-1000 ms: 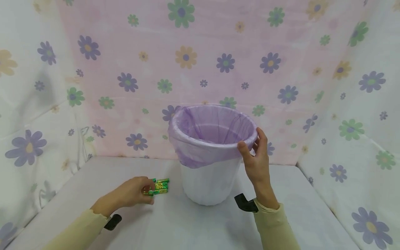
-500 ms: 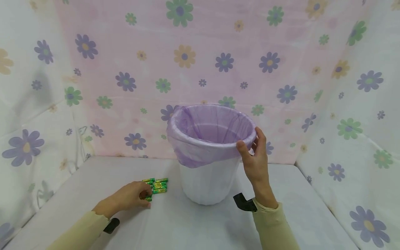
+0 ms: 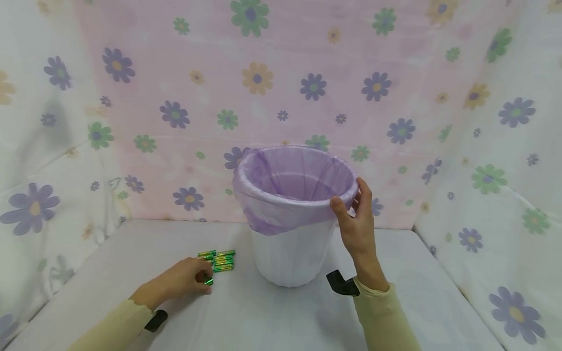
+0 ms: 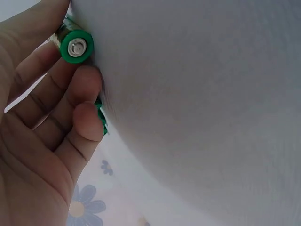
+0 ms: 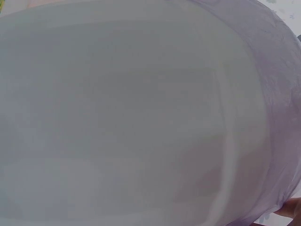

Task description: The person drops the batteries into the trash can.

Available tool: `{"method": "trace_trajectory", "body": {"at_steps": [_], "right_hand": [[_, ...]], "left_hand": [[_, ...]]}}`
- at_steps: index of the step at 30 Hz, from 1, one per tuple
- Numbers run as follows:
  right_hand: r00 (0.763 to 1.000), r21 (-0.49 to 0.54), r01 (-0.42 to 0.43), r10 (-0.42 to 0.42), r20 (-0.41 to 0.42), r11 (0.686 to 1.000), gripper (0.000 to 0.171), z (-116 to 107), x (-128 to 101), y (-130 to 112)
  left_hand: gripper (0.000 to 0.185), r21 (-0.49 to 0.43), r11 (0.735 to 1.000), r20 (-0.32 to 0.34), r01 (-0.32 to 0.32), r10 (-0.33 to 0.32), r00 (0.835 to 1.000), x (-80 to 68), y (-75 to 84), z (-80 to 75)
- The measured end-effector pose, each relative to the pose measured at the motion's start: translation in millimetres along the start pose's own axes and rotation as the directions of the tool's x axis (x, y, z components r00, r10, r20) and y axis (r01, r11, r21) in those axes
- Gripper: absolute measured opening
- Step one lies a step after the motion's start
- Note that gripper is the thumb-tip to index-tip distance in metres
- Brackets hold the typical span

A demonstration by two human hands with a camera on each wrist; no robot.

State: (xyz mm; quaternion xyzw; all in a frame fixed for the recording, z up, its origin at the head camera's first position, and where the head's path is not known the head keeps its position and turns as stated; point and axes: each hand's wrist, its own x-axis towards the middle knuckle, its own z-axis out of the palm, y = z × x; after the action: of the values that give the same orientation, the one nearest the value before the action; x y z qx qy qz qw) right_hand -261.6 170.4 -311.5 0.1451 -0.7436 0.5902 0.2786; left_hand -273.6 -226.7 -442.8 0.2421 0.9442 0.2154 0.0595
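Note:
A white bin (image 3: 290, 253) lined with a purple bag (image 3: 294, 187) stands on the table. My right hand (image 3: 356, 214) grips its rim on the right side, thumb on the outside. The right wrist view is filled by the bin wall (image 5: 122, 122) and the purple bag (image 5: 277, 94). Left of the bin lies a small row of green batteries (image 3: 221, 260). My left hand (image 3: 186, 280) rests on the table just in front of them and pinches one green battery (image 3: 208, 280), whose green end (image 4: 76, 46) shows between thumb and fingers in the left wrist view.
The grey table (image 3: 263, 317) is walled on three sides by flowered cloth (image 3: 263, 97). Open table surface lies in front of the bin and to the far left.
My left hand has drawn back towards me from the row of batteries with one battery pinched in it. The right hand stays on the bin rim.

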Motion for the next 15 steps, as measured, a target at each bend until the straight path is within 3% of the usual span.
{"method": "trace_trajectory", "body": {"at_steps": [8, 15], "right_hand": [[1.0, -0.011, -0.008, 0.008, 0.003, 1.0, 0.074, 0.7, 0.0, 0.0], [1.0, -0.015, -0.006, 0.006, -0.002, 1.0, 0.075, -0.1, -1.0, -0.1]], "left_hand": [[0.021, -0.041, 0.998, 0.004, -0.048, 0.048, 0.999, 0.8, -1.9, 3.9], [0.019, -0.055, 0.997, 0.008, -0.044, 0.045, 0.999, 1.7, -0.3, 4.6]]}}
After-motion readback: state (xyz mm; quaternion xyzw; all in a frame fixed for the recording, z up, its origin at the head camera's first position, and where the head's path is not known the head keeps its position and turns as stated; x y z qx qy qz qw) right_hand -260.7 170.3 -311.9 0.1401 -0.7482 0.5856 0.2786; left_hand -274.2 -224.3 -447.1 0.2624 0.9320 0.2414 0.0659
